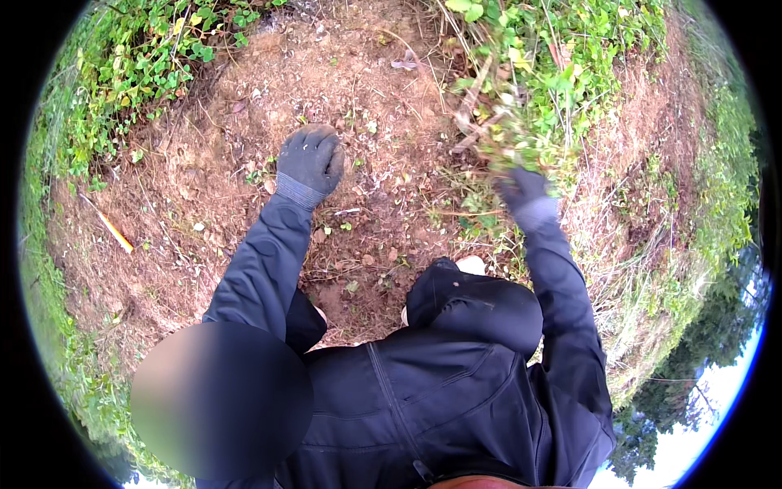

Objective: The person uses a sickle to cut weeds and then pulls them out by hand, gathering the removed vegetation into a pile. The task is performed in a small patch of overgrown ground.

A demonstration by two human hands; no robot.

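My left hand [310, 160], in a dark knit-cuffed work glove dusted with soil, is curled into a fist over the bare ground. No object shows in it, though its palm side is hidden. On the right, my gloved right hand [528, 194] is blurred by motion. Its fingers are closed around a bunch of uprooted leafy weeds [518, 143] with pale stems, which hides the fingertips. Between the two hands lies reddish-brown soil [391, 159] strewn with leaf scraps and dry stalks.
Low leafy plants [143, 79] grow at the upper left, and more greenery [586, 67] at the upper right. A thin object with a yellow-orange end [116, 233] lies on the soil at left. My bent knee [482, 308] is close below the right hand. Dry grass [641, 293] borders the right.
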